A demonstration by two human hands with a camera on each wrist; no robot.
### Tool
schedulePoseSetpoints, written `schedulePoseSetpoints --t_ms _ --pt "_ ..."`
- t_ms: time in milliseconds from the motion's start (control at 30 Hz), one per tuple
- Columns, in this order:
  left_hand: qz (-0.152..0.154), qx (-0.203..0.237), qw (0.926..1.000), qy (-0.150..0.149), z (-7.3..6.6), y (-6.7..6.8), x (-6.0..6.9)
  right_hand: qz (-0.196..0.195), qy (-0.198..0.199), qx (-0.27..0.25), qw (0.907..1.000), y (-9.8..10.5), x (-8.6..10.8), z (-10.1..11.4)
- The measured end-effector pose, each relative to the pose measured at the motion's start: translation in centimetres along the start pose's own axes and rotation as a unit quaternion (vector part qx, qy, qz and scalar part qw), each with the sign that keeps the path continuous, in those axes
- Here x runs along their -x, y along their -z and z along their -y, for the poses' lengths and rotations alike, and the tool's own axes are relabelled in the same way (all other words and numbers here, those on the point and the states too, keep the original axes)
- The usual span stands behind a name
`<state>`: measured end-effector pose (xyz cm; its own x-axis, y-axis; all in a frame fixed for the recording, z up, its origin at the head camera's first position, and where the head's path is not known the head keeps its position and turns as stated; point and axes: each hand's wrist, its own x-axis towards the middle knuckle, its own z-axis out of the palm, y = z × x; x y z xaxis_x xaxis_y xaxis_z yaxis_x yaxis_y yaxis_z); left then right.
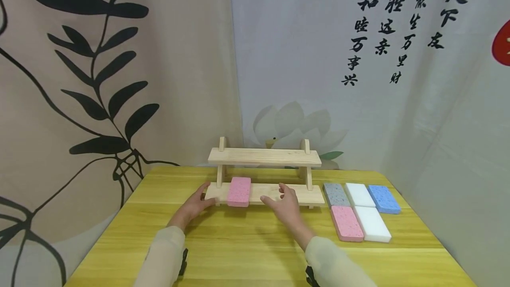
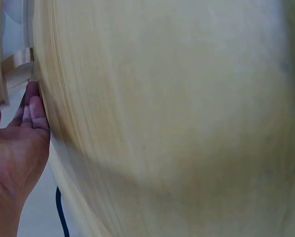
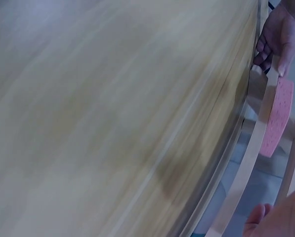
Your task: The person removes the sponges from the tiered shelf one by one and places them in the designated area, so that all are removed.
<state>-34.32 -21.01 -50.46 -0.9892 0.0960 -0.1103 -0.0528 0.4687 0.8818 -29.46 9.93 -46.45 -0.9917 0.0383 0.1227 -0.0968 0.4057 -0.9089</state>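
Observation:
A two-tier wooden rack [image 1: 264, 157] stands on the table. On the left part of its lower shelf lies a pink sponge [image 1: 239, 191], also seen in the right wrist view. My left hand [image 1: 192, 205] holds the left end of the lower shelf, thumb at the front and fingers round the end. My right hand [image 1: 287, 209] is over the front of that shelf, right of the sponge, with thumb and fingers spread and nothing between them. Part of the right hand [image 3: 260, 217] shows at the bottom of the right wrist view.
Right of the rack lie a grey sponge [image 1: 336, 195], a second pink sponge [image 1: 346, 223], two white sponges [image 1: 372, 223] and a blue sponge [image 1: 384, 199]. The yellow wooden table [image 1: 239, 251] ends at a printed cloth backdrop [image 1: 191, 79].

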Motion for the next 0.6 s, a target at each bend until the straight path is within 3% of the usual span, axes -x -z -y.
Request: schedulePoseSetpoints --t_ms 600 --pt "0.002 0.000 1.0000 -0.008 0.2 0.1 -0.2 -0.033 0.011 0.009 0.9994 -5.9 0.6 1.2"
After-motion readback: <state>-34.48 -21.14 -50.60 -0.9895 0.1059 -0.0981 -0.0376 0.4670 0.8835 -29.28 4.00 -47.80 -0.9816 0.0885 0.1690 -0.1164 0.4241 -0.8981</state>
